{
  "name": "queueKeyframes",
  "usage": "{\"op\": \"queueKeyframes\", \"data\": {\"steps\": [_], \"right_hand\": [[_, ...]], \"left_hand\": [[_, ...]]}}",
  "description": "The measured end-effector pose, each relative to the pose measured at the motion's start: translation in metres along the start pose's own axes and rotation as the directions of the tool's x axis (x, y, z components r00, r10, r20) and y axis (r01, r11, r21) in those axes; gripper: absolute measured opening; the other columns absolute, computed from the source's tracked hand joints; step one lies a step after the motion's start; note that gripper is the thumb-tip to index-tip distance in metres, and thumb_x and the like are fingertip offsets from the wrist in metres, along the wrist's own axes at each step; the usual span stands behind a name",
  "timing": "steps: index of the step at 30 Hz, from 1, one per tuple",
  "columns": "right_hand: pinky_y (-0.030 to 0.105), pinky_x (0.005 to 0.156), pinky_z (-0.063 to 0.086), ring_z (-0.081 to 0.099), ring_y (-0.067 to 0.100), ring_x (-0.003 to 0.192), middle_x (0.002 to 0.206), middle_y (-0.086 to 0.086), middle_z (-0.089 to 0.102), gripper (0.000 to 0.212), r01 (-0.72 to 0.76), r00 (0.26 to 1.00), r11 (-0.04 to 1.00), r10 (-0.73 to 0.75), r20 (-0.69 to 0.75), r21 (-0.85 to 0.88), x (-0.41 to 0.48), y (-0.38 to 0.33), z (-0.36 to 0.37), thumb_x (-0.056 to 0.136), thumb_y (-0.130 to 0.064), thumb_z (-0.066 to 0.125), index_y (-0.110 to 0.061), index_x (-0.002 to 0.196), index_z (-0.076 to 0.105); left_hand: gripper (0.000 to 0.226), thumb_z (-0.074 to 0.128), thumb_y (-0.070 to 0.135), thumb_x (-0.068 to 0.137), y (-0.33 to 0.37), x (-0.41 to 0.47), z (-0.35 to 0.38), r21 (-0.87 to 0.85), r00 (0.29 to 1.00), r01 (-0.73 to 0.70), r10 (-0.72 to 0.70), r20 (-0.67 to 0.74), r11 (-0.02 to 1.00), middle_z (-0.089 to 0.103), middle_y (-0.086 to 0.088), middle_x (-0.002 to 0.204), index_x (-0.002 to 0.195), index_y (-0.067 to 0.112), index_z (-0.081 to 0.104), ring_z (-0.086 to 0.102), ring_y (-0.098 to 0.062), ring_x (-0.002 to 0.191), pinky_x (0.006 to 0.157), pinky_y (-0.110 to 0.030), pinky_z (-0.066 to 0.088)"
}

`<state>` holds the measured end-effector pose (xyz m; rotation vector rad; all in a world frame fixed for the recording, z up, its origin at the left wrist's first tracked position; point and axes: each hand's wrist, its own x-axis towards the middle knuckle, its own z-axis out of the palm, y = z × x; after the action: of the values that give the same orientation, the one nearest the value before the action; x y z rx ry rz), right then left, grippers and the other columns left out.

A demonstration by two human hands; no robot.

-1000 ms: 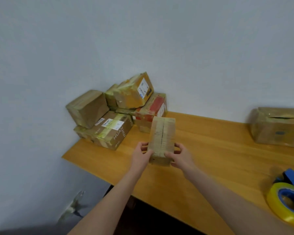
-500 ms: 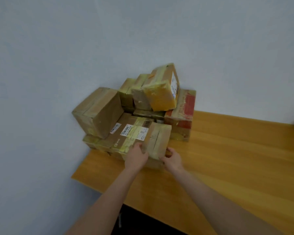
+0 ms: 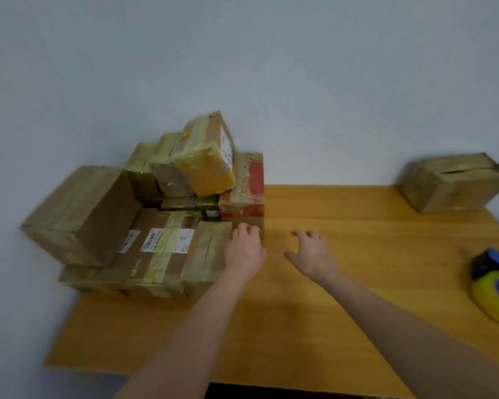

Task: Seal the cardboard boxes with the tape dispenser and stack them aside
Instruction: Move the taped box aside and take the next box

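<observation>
A small taped cardboard box (image 3: 208, 254) lies on the wooden table (image 3: 329, 312), pushed against the pile of sealed boxes (image 3: 156, 214) at the back left. My left hand (image 3: 244, 250) hovers at the small box's right side, fingers loosely curled and holding nothing. My right hand (image 3: 311, 254) is further right over bare wood, fingers spread, holding nothing. The blue tape dispenser (image 3: 496, 286) with its yellow roll sits at the right edge. One more cardboard box (image 3: 455, 182) stands at the back right, its top flaps parted along a slit.
A white wall runs behind the table. The pile leans against it, with a yellow box (image 3: 211, 165) tilted on top and a red-printed box (image 3: 248, 191) beside it. The table's front edge is near my elbows.
Both hands set the small box against the pile and let go of it. My right hand has drawn away to the right. The view has swung right, bringing the dispenser and far box into sight.
</observation>
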<state>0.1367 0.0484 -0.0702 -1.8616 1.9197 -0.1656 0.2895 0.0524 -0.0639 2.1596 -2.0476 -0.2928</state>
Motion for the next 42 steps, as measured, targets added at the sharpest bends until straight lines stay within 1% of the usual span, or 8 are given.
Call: {"op": "queueKeyframes", "data": {"steps": [9,15,20,24,27,33,36,42], "right_hand": [[0.039,0.108,0.033,0.035,0.03,0.132,0.144,0.008,0.039,0.06,-0.116,0.988,0.992,0.12,-0.101,0.042,-0.002,0.122,-0.064,0.093,-0.042,0.058,-0.022,0.145,0.036],[0.037,0.106,0.033,0.036,0.029,0.13,0.143,0.007,0.039,0.057,-0.109,0.984,0.991,0.119,-0.129,0.082,0.004,0.235,-0.108,0.094,-0.04,0.057,-0.023,0.144,0.037],[0.037,0.102,0.037,0.037,0.028,0.13,0.142,0.005,0.038,0.056,-0.111,0.988,0.987,0.123,-0.098,0.12,0.007,0.324,-0.143,0.094,-0.04,0.057,-0.024,0.143,0.037],[0.037,0.1,0.039,0.04,0.028,0.127,0.142,0.006,0.039,0.054,-0.12,0.983,0.979,0.141,-0.117,0.167,0.023,0.374,-0.169,0.093,-0.037,0.059,-0.024,0.142,0.039],[0.038,0.101,0.038,0.04,0.028,0.128,0.141,0.006,0.04,0.053,-0.148,0.976,0.964,0.178,-0.123,0.223,0.038,0.4,-0.181,0.092,-0.036,0.06,-0.024,0.14,0.041],[0.04,0.103,0.043,0.047,0.027,0.124,0.143,0.007,0.038,0.057,-0.191,0.959,0.934,0.243,-0.144,0.302,0.079,0.434,-0.204,0.092,-0.035,0.061,-0.021,0.142,0.039],[0.038,0.104,0.042,0.047,0.027,0.126,0.145,0.008,0.037,0.066,-0.183,0.951,0.92,0.255,-0.173,0.345,0.106,0.446,-0.214,0.09,-0.033,0.064,-0.018,0.146,0.033],[0.043,0.11,0.035,0.034,0.031,0.14,0.159,0.01,0.014,0.093,-0.197,0.923,0.831,0.336,-0.187,0.52,0.161,0.474,-0.237,0.084,-0.035,0.072,-0.012,0.154,0.015]], "left_hand": [[0.047,0.057,0.027,0.093,0.136,0.02,0.035,-0.01,0.981,-0.19,0.19,0.042,0.982,0.038,-0.006,0.14,0.137,0.016,0.043,0.04,-0.024,0.128,0.097,-0.035,0.044],[0.047,0.056,0.025,0.093,0.251,0.028,0.071,-0.025,0.982,-0.184,0.185,0.03,0.983,0.04,-0.005,0.138,0.137,0.018,0.043,0.043,-0.023,0.125,0.096,-0.033,0.042],[0.039,0.057,0.016,0.091,0.351,0.022,0.098,-0.153,0.981,-0.188,0.193,0.02,0.97,0.045,-0.002,0.129,0.13,0.019,0.051,0.053,-0.021,0.113,0.086,-0.031,0.044],[0.022,0.055,0.003,0.089,0.409,0.032,0.106,-0.344,0.972,-0.226,0.234,-0.017,0.912,0.067,-0.007,0.108,0.105,0.01,0.069,0.062,-0.021,0.101,0.087,-0.032,0.049],[0.02,0.056,0.005,0.091,0.437,0.047,0.112,-0.393,0.978,-0.199,0.204,-0.029,0.898,0.071,-0.005,0.103,0.101,0.011,0.073,0.065,-0.017,0.097,0.086,-0.029,0.051],[0.024,0.055,0.005,0.092,0.469,0.095,0.122,-0.433,0.974,-0.225,0.199,-0.104,0.873,0.072,-0.002,0.106,0.105,0.012,0.073,0.064,-0.014,0.1,0.084,-0.015,0.041],[0.03,0.049,0.005,0.095,0.481,0.125,0.125,-0.484,0.981,-0.187,0.134,-0.143,0.854,0.068,-0.003,0.117,0.117,0.012,0.068,0.061,-0.017,0.109,0.093,-0.02,0.042],[0.062,0.058,0.015,0.093,0.498,0.171,0.137,-0.616,0.997,0.073,-0.073,0.026,0.784,0.038,-0.006,0.148,0.148,0.013,0.03,0.041,-0.023,0.132,0.099,-0.027,0.035]]}}
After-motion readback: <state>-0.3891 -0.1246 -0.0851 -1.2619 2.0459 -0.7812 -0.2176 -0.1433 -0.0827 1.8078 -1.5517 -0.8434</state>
